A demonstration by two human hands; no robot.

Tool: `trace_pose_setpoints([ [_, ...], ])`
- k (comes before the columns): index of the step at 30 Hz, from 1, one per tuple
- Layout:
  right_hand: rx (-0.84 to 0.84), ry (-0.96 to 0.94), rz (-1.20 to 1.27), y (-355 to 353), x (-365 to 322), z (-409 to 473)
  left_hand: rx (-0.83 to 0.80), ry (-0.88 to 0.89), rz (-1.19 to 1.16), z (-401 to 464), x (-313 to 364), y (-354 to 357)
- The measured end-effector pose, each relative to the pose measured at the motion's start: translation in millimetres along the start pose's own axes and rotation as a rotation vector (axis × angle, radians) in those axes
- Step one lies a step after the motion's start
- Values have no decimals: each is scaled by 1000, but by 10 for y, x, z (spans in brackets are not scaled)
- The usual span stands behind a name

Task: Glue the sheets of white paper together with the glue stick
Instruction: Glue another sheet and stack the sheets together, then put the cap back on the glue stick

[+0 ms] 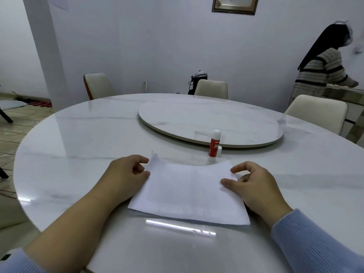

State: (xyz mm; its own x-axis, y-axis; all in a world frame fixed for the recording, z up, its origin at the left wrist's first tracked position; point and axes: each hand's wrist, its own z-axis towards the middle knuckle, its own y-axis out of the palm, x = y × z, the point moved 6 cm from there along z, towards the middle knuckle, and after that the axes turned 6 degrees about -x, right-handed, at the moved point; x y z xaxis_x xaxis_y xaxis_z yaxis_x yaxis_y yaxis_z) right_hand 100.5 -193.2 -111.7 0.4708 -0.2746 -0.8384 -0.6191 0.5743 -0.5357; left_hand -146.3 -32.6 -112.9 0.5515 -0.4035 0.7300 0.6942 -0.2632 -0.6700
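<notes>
White paper sheets (187,192) lie stacked on the round marble table (78,146) in front of me. The top sheet's far left corner is lifted. My left hand (126,174) pinches that left edge between thumb and fingers. My right hand (254,184) rests at the right edge, with its thumb and forefinger touching the paper near the far right corner. A red and white glue stick (214,145) stands upright just beyond the paper. Its white cap (219,150) appears to sit beside it.
A marble turntable (210,123) sits raised at the table's centre, just behind the glue stick. Cream chairs (211,89) ring the far side. A person in a striped sweater (323,73) stands at a counter at the far right.
</notes>
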Motion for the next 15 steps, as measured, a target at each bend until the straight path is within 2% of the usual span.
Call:
trace_pose_setpoints([
  [7, 7, -12, -189, 46, -69, 10, 50, -1, 96, -17, 16, 16],
  [11, 62, -27, -496, 30, -143, 23, 27, -30, 158, -22, 27, 42],
  [15, 102, -38, -383, -83, -176, 227, -13, -34, 245, 46, 66, 37],
])
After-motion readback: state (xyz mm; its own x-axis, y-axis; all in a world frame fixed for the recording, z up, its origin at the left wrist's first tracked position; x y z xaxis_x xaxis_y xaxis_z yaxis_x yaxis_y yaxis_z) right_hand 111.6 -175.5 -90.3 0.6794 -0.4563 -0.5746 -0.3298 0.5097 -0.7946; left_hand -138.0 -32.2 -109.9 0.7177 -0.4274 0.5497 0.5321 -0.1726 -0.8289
